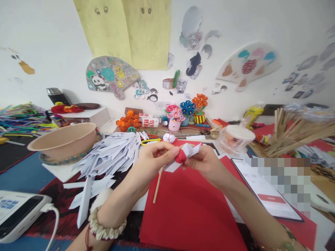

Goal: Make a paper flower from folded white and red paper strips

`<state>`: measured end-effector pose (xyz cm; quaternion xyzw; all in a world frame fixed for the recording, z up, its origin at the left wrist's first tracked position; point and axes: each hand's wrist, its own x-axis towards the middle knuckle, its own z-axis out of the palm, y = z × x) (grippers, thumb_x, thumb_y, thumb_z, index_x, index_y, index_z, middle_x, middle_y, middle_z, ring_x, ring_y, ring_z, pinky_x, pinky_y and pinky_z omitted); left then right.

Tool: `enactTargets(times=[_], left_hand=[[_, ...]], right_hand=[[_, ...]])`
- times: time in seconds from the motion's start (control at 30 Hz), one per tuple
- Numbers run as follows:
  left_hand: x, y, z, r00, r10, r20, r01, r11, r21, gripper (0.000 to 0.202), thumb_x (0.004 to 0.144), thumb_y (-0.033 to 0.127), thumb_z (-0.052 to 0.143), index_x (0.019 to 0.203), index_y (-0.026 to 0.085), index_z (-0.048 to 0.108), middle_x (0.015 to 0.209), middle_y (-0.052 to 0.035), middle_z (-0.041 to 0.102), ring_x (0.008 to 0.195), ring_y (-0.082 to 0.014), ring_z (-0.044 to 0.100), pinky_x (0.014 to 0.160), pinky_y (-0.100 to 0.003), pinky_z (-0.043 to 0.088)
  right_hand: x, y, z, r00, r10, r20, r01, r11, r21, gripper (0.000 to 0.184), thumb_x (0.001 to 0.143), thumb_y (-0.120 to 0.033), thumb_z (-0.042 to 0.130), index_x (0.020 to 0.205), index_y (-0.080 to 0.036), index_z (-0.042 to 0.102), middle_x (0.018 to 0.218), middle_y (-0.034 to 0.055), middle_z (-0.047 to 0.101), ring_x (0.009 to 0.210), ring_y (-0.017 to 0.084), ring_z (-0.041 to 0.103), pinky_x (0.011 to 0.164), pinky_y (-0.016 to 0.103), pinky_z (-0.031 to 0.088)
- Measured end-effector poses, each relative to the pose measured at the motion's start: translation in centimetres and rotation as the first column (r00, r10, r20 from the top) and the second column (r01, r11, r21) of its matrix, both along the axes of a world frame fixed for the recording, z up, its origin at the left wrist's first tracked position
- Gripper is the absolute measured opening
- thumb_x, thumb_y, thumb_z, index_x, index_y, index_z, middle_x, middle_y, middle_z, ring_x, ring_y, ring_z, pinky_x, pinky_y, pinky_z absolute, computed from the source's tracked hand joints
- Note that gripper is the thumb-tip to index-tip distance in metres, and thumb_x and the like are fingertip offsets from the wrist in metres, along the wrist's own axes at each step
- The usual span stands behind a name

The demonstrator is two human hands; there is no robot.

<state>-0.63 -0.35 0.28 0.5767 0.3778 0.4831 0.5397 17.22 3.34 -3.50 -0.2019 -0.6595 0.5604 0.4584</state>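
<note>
Both hands meet over the red paper sheets (188, 209) around a small folded paper flower (180, 157) with a red middle and white folded strips. The thumb and fingers of my left hand (155, 158) are closed on its left side, at the red part. My right hand (208, 165) pinches the right side, where a white folded paper strip (192, 150) sticks up. A thin wooden stick (157, 188) slants down below my left hand; its upper end is hidden. Just behind the hands lies a white paper ball shape (169, 137).
A pile of white paper strips (112, 153) lies left of my hands, beside a beige bowl (64, 139). A phone with a timer (264, 188) lies right. Behind stand a lidded plastic cup (238, 139), yellow-handled scissors (151, 142) and small flower pots (175, 123). Wooden sticks (293, 132) fan out right.
</note>
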Motion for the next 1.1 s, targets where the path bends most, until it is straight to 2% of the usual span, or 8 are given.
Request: enactTargets(times=[0.2,0.3,0.4,0.53,0.6,0.8,0.97,1.1], left_hand=[[0.2,-0.1,0.1,0.997,0.049,-0.051,-0.046,0.997,0.063,0.022,0.084,0.039,0.067,0.081,0.017,0.065,0.076,-0.0015,0.063,0.071,-0.0151,0.056,0.063,-0.026,0.039],[-0.4,0.0,0.4,0.983,0.140,-0.117,-0.121,0.980,0.160,0.022,0.088,0.039,0.062,0.092,0.018,0.066,0.086,-0.0039,0.065,0.079,-0.0174,0.056,0.069,-0.028,0.041],[-1.3,0.3,0.7,0.938,0.255,-0.234,-0.157,0.916,0.368,0.022,0.088,0.038,0.062,0.101,0.020,0.065,0.094,-0.0037,0.064,0.081,-0.0172,0.054,0.072,-0.029,0.040],[-1.9,0.5,0.9,0.906,0.265,-0.331,-0.045,0.837,0.545,0.018,0.081,0.030,0.073,0.096,0.022,0.068,0.099,-0.0028,0.065,0.089,-0.0180,0.054,0.077,-0.029,0.039],[-1.7,0.4,0.8,0.912,0.257,-0.320,-0.055,0.849,0.526,0.009,0.084,0.029,0.069,0.085,0.020,0.069,0.091,-0.0028,0.065,0.085,-0.0174,0.055,0.075,-0.029,0.039],[-0.8,0.4,0.4,0.957,0.166,-0.237,-0.102,0.960,0.262,0.027,0.088,0.040,0.060,0.077,0.017,0.066,0.080,-0.0042,0.064,0.078,-0.0182,0.056,0.071,-0.031,0.041],[-1.0,0.5,0.2,0.955,0.193,-0.225,-0.145,0.966,0.214,0.026,0.086,0.042,0.061,0.094,0.019,0.068,0.093,-0.0058,0.066,0.085,-0.0209,0.059,0.075,-0.034,0.044],[-1.1,0.6,0.3,0.953,0.175,-0.246,-0.116,0.965,0.235,0.026,0.088,0.043,0.059,0.089,0.019,0.067,0.087,-0.0046,0.066,0.082,-0.0201,0.059,0.074,-0.034,0.044]], right_hand=[[0.0,0.1,-0.2,1.000,0.008,-0.015,-0.007,0.998,0.059,0.007,0.086,-0.029,0.072,0.089,-0.023,0.075,0.089,0.0028,0.070,0.078,0.016,0.063,0.072,0.029,0.056],[0.1,0.5,-0.3,0.995,-0.089,-0.049,0.095,0.986,0.138,0.010,0.087,-0.025,0.071,0.096,-0.025,0.076,0.102,0.0045,0.071,0.091,0.019,0.064,0.080,0.032,0.055],[0.4,0.8,-0.3,0.974,-0.197,-0.111,0.217,0.950,0.223,0.014,0.087,-0.022,0.071,0.099,-0.028,0.076,0.109,0.0043,0.070,0.105,0.021,0.062,0.088,0.033,0.054],[0.3,0.7,-0.2,0.964,-0.182,-0.195,0.206,0.973,0.108,0.013,0.084,-0.027,0.075,0.097,-0.028,0.077,0.097,0.0027,0.072,0.085,0.017,0.067,0.076,0.030,0.058],[0.1,0.5,-0.2,0.962,-0.173,-0.210,0.185,0.982,0.041,0.012,0.081,-0.031,0.078,0.090,-0.025,0.077,0.084,0.0027,0.073,0.071,0.015,0.067,0.067,0.028,0.059],[-0.2,0.2,-0.3,0.971,-0.173,-0.167,0.174,0.985,-0.010,0.020,0.079,-0.036,0.079,0.076,-0.018,0.071,0.064,0.0027,0.070,0.056,0.015,0.064,0.052,0.025,0.055],[-0.2,0.2,-0.1,0.971,-0.201,-0.127,0.201,0.979,-0.013,0.027,0.077,-0.042,0.079,0.075,-0.017,0.069,0.061,0.0032,0.068,0.053,0.016,0.062,0.049,0.027,0.053],[-0.3,0.0,0.0,0.974,-0.192,-0.122,0.189,0.981,-0.032,0.029,0.077,-0.043,0.079,0.076,-0.016,0.068,0.059,0.0029,0.068,0.052,0.015,0.062,0.048,0.026,0.052]])
